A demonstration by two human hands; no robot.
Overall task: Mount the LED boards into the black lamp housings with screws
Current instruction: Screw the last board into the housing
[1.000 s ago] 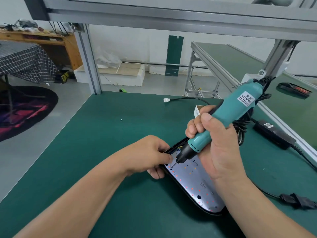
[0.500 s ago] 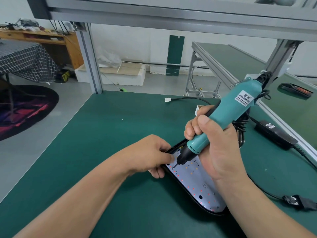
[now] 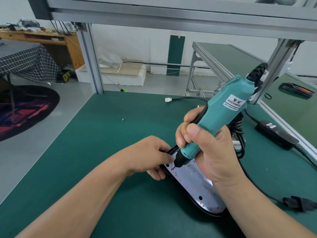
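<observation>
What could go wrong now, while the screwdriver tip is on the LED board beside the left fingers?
1. The bit of the electric screwdriver may slip and nick the left hand, whose fingers sit right beside it.
2. A slip could scratch the LED board.
3. The tilted tool might drive the screw crooked.

Both forearms bare to the frame edge; left hand (image 3: 147, 157) and right hand (image 3: 211, 152) ungloved, no rings.

So the lamp housing (image 3: 173, 148) sits on the bench (image 3: 103, 134) with the LED board (image 3: 193, 182) inside it. Loose screw (image 3: 123, 119) lies at 11 o'clock from it, connector plug (image 3: 168, 99) at 12, power adapter (image 3: 276, 134) out around 2.
</observation>
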